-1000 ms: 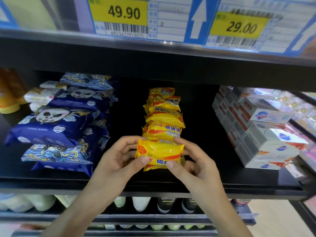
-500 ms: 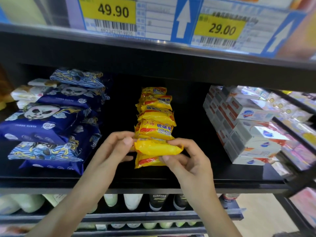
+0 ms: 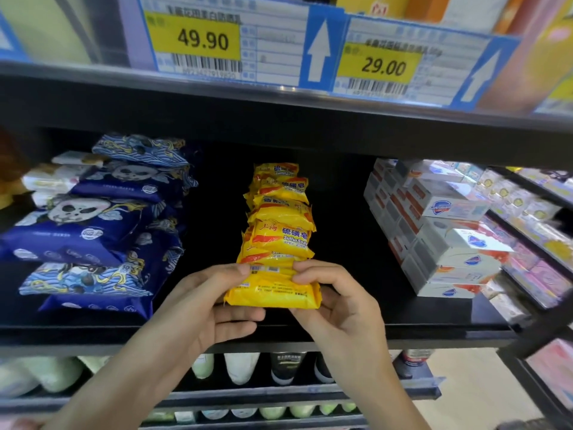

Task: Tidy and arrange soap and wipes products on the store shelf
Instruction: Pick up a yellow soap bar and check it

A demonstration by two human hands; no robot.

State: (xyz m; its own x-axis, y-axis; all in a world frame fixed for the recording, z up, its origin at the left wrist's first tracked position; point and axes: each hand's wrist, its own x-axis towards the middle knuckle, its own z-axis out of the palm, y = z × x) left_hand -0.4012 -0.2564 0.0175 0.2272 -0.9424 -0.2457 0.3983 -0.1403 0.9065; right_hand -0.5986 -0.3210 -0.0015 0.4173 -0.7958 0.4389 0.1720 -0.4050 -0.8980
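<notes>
A yellow sulfur soap pack [image 3: 273, 290] is held at the front of the black shelf [image 3: 403, 321], its back side with small print facing me. My left hand [image 3: 214, 302] grips its left end, fingers on top and under it. My right hand [image 3: 338, 302] pinches its right end. Right behind it a row of the same yellow soap packs [image 3: 280, 218] runs toward the back of the shelf. Blue panda wipes packs [image 3: 93, 225] are stacked on the left.
White boxed soaps [image 3: 446, 231] are stacked on the right of the shelf. Yellow price tags 49.90 [image 3: 198, 38] and 29.00 [image 3: 381, 65] hang on the shelf edge above. Bottles [image 3: 242, 367] stand on the lower shelf. Another rack [image 3: 533, 231] adjoins at the right.
Both hands have turned the yellow soap pack over, so its printed back now faces me instead of its front. The pack stays at the front of the row.
</notes>
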